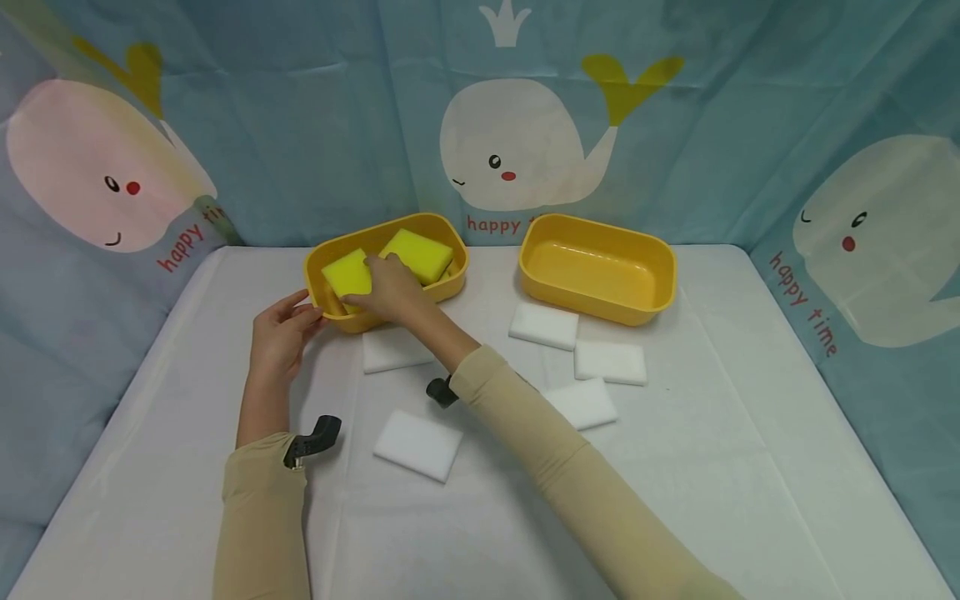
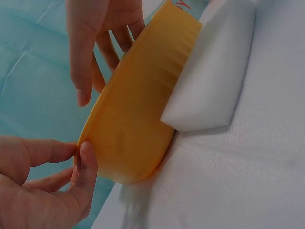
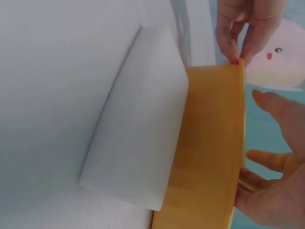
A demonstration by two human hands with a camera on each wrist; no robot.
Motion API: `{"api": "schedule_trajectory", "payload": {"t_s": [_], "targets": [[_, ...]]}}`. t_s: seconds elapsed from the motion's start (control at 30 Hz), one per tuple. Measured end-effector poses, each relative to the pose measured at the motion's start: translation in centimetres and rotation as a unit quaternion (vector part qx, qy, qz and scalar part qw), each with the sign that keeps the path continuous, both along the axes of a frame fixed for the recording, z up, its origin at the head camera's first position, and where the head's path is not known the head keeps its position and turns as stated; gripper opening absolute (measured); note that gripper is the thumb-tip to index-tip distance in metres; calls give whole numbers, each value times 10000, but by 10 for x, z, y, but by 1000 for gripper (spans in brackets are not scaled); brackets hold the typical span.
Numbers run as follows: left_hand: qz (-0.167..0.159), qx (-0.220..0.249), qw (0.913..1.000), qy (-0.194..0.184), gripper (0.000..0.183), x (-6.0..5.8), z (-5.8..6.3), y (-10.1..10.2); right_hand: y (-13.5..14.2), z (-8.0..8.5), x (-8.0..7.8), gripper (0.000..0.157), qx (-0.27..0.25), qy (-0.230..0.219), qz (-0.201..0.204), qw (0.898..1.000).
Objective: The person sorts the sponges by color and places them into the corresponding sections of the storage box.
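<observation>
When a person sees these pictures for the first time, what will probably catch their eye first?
Probably the oblong yellow-orange plastic tub at the back left: bright yellow rectangular sponges lie inside, the left hand pinches the tub's rim, and the right hand reaches in over them. A matching tub stands to its right, with white rectangular foam blocks scattered in front of both. Behind, cartoon whales decorate the blue fabric backdrop.

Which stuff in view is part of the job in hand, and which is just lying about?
Part of it, judging by the hands:
left yellow bin
yellow sponges inside it
left hand, pinching the bin's rim
right hand, over the sponges

Lying about, untouched (might yet matter):
right yellow bin, empty
white blocks
whale-print curtain, likely just backdrop
</observation>
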State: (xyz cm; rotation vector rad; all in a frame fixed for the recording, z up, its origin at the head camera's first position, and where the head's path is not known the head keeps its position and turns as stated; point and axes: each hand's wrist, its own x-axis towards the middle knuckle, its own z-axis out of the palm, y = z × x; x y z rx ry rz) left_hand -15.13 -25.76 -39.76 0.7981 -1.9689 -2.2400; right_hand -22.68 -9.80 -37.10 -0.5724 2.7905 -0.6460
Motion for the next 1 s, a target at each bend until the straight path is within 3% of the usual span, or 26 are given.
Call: {"api": "schedule_trajectory", "payload": {"t_s": [0.43,1.0], "targets": [[44,-89,9999,-27,63,-1,0,0,18,1,12,72,-563,175,126,9982],[32,-63,9998,-174,63,-2,0,-1,51,0,27,62,-1657,259,369,9851]]}}
